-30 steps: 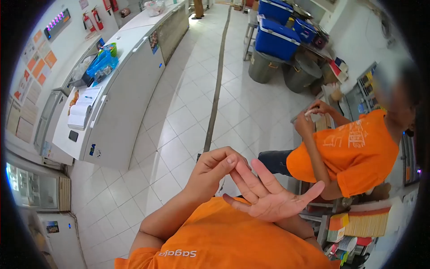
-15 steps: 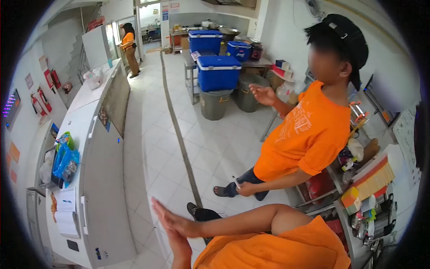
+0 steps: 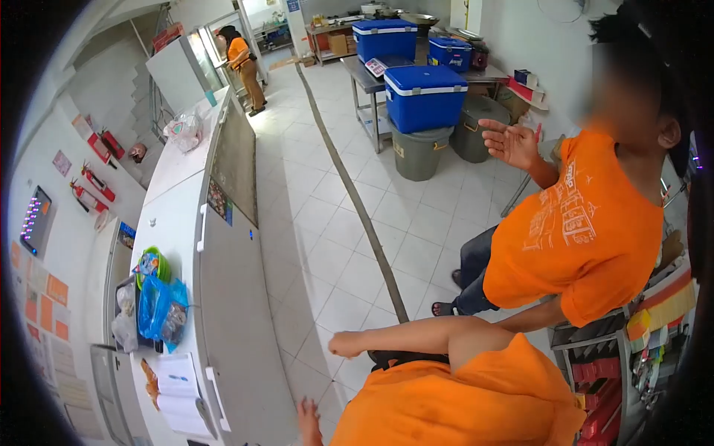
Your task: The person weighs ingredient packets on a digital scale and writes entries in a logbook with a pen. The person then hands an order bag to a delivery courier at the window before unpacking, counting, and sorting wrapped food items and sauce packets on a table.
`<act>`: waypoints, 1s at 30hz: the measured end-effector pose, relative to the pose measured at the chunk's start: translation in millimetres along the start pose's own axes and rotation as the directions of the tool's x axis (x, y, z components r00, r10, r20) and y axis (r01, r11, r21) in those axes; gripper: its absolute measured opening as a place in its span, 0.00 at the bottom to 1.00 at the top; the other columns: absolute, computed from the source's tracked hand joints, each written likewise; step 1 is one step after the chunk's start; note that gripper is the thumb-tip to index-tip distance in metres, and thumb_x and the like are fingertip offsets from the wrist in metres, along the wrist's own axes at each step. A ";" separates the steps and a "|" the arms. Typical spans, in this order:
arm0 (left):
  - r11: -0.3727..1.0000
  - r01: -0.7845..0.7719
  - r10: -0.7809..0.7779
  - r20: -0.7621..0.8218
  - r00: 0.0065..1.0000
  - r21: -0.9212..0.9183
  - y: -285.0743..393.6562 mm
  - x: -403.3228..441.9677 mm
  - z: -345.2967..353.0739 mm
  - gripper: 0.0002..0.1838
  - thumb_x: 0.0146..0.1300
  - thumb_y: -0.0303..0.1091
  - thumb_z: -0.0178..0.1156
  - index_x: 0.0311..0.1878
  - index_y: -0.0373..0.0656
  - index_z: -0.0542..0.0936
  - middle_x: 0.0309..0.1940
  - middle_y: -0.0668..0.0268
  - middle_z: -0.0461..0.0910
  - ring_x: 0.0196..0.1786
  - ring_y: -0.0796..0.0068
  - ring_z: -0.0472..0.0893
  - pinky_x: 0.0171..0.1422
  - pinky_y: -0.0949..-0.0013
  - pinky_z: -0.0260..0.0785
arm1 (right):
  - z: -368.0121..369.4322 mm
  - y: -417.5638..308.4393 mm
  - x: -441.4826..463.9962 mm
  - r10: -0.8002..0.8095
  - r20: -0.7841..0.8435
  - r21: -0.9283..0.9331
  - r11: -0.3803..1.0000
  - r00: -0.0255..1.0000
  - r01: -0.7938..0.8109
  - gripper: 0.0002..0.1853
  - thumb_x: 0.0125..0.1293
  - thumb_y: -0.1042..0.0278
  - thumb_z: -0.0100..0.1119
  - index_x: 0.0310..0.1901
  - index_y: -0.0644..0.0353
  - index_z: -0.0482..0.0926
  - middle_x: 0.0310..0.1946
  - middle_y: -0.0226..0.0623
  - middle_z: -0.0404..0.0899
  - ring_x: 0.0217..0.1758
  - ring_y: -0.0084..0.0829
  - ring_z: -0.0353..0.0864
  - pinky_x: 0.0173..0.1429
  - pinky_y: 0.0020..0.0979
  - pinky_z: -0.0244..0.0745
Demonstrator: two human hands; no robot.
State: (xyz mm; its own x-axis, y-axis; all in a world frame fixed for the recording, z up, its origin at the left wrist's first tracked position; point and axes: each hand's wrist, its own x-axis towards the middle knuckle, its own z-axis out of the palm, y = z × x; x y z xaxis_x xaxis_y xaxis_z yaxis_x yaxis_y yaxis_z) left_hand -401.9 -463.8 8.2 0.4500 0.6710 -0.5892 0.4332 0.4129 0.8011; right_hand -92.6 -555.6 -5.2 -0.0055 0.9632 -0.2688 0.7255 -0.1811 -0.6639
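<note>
My right hand (image 3: 346,344) is out in front of my orange shirt (image 3: 454,394), its fingers curled in like a fist; no object shows in it. Lower down, near the bottom edge, my left hand (image 3: 309,418) has its fingers up and apart and holds nothing. The two hands are separate from each other. To their left is the white chest freezer (image 3: 245,334), which neither hand touches. An open notebook (image 3: 181,394) with a blue pen lies on its top.
At right stands a co-worker in an orange shirt (image 3: 573,230), one hand (image 3: 513,145) raised. Blue coolers (image 3: 425,100) sit on a grey bin and table behind. Blue plastic bags (image 3: 160,308) lie on the freezer. Another person (image 3: 242,63) stands at the back left.
My hands were palm to palm and have come apart, the right one curling its fingers, the left one dropping lower. The view has turned, so the room sits further right.
</note>
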 end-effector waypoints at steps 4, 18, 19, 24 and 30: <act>0.976 0.217 -0.218 -0.048 0.975 -0.017 -38.2 31.7 -39.2 0.28 0.77 0.48 0.52 0.67 0.35 0.71 0.64 0.53 0.78 0.62 0.57 0.80 0.64 0.54 0.74 | 37.2 58.6 42.2 0.171 0.464 -0.054 0.985 0.869 -0.165 0.15 0.65 0.61 0.64 0.27 0.64 0.86 0.26 0.42 0.88 0.30 0.39 0.88 0.39 0.43 0.81; 0.765 0.260 -0.535 0.356 0.767 0.590 -12.7 50.8 -327.6 0.26 0.70 0.56 0.59 0.56 0.43 0.82 0.44 0.61 0.88 0.46 0.66 0.86 0.51 0.54 0.81 | 91.6 -76.2 128.1 0.498 0.758 -0.215 0.800 0.421 -0.559 0.34 0.67 0.33 0.59 0.44 0.65 0.87 0.37 0.41 0.88 0.36 0.37 0.84 0.42 0.43 0.79; 0.840 0.077 -0.290 0.324 0.900 0.537 -1.5 57.1 -347.0 0.25 0.70 0.54 0.60 0.56 0.42 0.82 0.43 0.60 0.88 0.46 0.66 0.86 0.51 0.58 0.80 | 97.2 -89.6 139.6 0.477 0.741 -0.251 0.850 0.473 -0.464 0.34 0.66 0.34 0.61 0.42 0.66 0.87 0.34 0.40 0.87 0.32 0.35 0.83 0.37 0.42 0.78; 0.909 -0.304 0.315 0.006 0.949 0.285 179.7 96.0 -365.0 0.15 0.69 0.36 0.64 0.54 0.39 0.82 0.46 0.59 0.88 0.47 0.68 0.86 0.52 0.64 0.77 | 40.4 -100.7 234.2 0.088 0.534 0.322 0.898 0.841 -0.299 0.16 0.69 0.58 0.62 0.46 0.64 0.86 0.35 0.39 0.87 0.37 0.33 0.85 0.44 0.36 0.80; 0.917 -0.385 0.400 -0.261 0.879 0.108 213.9 141.2 -383.0 0.26 0.67 0.27 0.62 0.68 0.45 0.73 0.63 0.59 0.78 0.57 0.66 0.82 0.55 0.65 0.78 | -59.5 -221.3 348.4 0.134 -0.102 0.423 0.903 0.986 -0.079 0.13 0.70 0.66 0.62 0.51 0.64 0.84 0.41 0.42 0.88 0.45 0.31 0.87 0.51 0.33 0.81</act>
State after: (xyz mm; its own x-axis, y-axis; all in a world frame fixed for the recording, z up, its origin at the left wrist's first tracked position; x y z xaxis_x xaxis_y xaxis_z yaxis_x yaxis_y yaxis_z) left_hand -544.7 -44.9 136.5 0.3647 0.9154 -0.1703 0.3080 0.0540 0.9498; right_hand -214.1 -168.1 89.6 0.1621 0.9452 -0.2833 0.3639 -0.3241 -0.8732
